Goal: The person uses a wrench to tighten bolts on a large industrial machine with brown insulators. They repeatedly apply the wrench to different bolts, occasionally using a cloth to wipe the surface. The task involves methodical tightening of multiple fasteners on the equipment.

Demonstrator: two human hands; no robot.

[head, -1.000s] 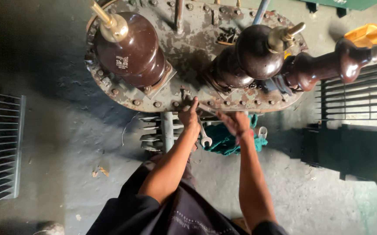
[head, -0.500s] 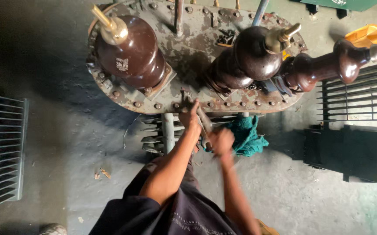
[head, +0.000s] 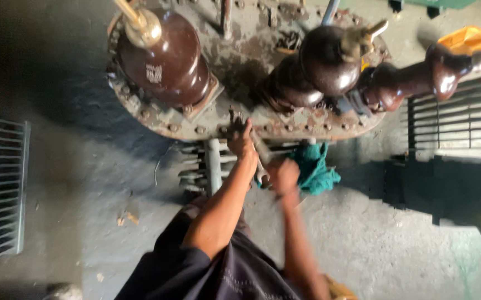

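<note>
The left hand (head: 241, 140) presses closed fingers against the bolted rim of the rusty transformer lid (head: 207, 119), while the blurred right hand (head: 282, 176) apparently grips a spanner (head: 262, 161) beside a teal rag (head: 314, 169).

A small pale rectangular label (head: 153, 73) sits on the left brown insulator (head: 165, 61)

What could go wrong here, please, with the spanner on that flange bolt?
The right hand grips the spanner by its lower end; if it slips off the bolt, the knuckles of the left hand, pressed on the flange, could be struck. A slipping swing might also knock the brown insulator just above, which looks brittle. The green rag hangs near the spanner and could snag.
</note>
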